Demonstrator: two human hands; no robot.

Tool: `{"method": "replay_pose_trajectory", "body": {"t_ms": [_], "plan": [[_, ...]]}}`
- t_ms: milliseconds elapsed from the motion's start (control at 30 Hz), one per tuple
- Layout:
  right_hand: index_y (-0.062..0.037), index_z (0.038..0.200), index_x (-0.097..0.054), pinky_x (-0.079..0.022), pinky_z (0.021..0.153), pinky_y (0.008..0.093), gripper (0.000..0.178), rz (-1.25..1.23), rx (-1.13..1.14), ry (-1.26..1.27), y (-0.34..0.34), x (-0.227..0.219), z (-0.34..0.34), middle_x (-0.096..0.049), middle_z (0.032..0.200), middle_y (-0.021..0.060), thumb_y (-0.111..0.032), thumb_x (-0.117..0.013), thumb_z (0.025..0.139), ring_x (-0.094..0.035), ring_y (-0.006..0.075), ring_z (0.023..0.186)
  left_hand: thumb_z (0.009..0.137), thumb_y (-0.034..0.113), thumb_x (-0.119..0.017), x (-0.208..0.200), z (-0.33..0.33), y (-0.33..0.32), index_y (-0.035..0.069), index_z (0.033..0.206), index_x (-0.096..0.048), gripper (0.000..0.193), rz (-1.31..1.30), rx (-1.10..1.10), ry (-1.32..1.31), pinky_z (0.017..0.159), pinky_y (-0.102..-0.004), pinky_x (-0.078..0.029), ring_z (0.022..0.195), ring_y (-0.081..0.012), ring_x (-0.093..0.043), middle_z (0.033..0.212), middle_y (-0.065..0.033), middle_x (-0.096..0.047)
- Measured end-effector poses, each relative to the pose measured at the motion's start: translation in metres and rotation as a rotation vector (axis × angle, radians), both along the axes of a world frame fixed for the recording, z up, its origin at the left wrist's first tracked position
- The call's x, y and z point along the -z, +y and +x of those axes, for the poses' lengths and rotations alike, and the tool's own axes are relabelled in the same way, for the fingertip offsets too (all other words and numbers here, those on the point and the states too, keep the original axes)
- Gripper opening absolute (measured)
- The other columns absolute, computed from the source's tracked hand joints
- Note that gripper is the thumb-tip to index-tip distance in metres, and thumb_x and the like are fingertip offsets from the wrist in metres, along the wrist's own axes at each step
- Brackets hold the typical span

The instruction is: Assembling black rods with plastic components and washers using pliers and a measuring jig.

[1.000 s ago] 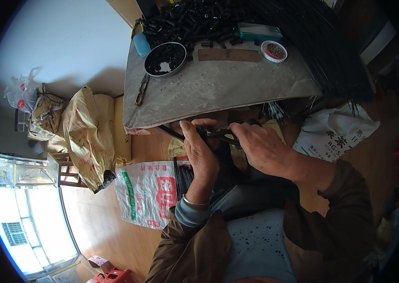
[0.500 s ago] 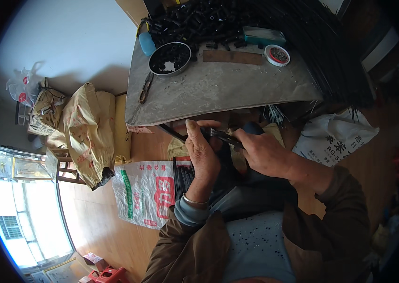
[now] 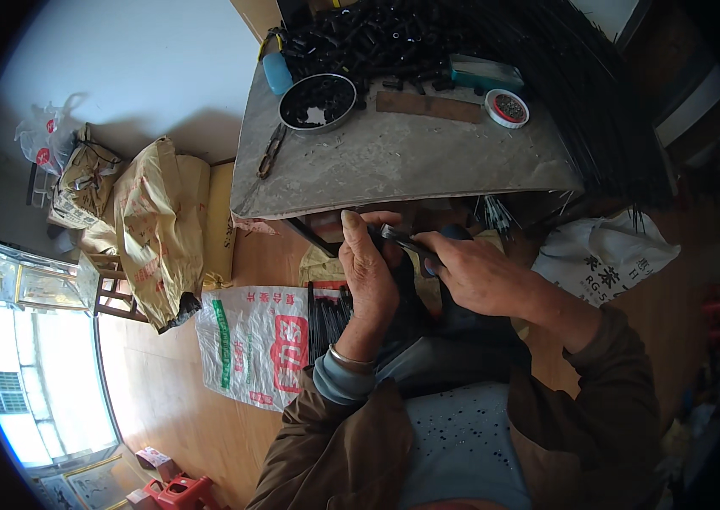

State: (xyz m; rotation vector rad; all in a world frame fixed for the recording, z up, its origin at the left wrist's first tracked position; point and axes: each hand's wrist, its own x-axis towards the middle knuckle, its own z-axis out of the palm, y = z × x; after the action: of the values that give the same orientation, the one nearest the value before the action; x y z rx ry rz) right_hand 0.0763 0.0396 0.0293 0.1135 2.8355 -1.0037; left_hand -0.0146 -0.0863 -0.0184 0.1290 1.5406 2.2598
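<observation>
My right hand (image 3: pixel 477 274) is closed around the handles of dark pliers (image 3: pixel 408 241), whose jaws point left toward my left hand. My left hand (image 3: pixel 370 280) is upright in front of the table's near edge, thumb raised and fingers curled at the plier jaws. Something dark shows between those fingers, but its kind is hidden. Both hands are above my lap, below table height. On the table lies a second hand tool, like pliers (image 3: pixel 270 153), beside a round metal bowl (image 3: pixel 315 130) of small black pieces.
On the grey table (image 3: pixel 411 170) are a heap of black tubular parts (image 3: pixel 377 38), a rusty flat bar (image 3: pixel 428 106), a round tub of small bits (image 3: pixel 507 109) and long black rods (image 3: pixel 581 110). Sacks (image 3: pixel 160 221) stand left; a white sack (image 3: pixel 602 255) lies right. A printed bag (image 3: pixel 249 348) is on the floor.
The view has shifted slightly, so the table things sit a little farther right. The plier jaws have tilted up a bit beside my left fingers; both hands keep their hold.
</observation>
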Motion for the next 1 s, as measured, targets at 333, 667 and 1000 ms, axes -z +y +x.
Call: {"method": "replay_pose_trajectory", "body": {"t_ms": [333,667,1000], "plan": [[0.0046,0.126,-0.041,-0.050,0.068,0.0473,0.043,0.203,-0.039,0.153,-0.013,0.011,0.002,-0.063,0.098,0.0265,-0.001,-0.052,0.084,-0.063,0.0411,0.084,0.099,0.054,-0.034,0.004,-0.001,0.000,0.001,0.084,-0.063,0.062,-0.021,-0.059,0.022,0.047,-0.0223,-0.025,0.050,-0.0046,-0.034,0.055,0.0040,-0.040],[0.0000,0.124,-0.046,-0.049,0.060,0.0392,0.035,-0.128,-0.105,0.079,0.001,0.002,0.001,-0.064,0.082,0.0194,-0.011,-0.054,0.092,-0.064,0.0325,0.068,0.097,0.060,-0.030,0.013,-0.004,-0.009,0.001,0.078,-0.063,0.070,0.004,0.052,-0.046,0.044,-0.0208,-0.028,0.046,-0.0053,-0.037,0.055,0.0020,-0.046],[-0.0003,0.123,-0.049,-0.042,0.051,0.0223,0.033,-0.849,-0.102,-0.577,0.027,-0.013,0.000,-0.048,0.071,-0.0011,-0.022,-0.052,0.098,-0.047,0.0061,0.056,0.097,0.061,-0.021,0.012,-0.007,-0.019,0.001,0.077,-0.064,0.076,0.016,0.358,-0.069,0.045,-0.0208,-0.035,0.046,-0.0082,-0.046,0.058,-0.0028,-0.055]]}}
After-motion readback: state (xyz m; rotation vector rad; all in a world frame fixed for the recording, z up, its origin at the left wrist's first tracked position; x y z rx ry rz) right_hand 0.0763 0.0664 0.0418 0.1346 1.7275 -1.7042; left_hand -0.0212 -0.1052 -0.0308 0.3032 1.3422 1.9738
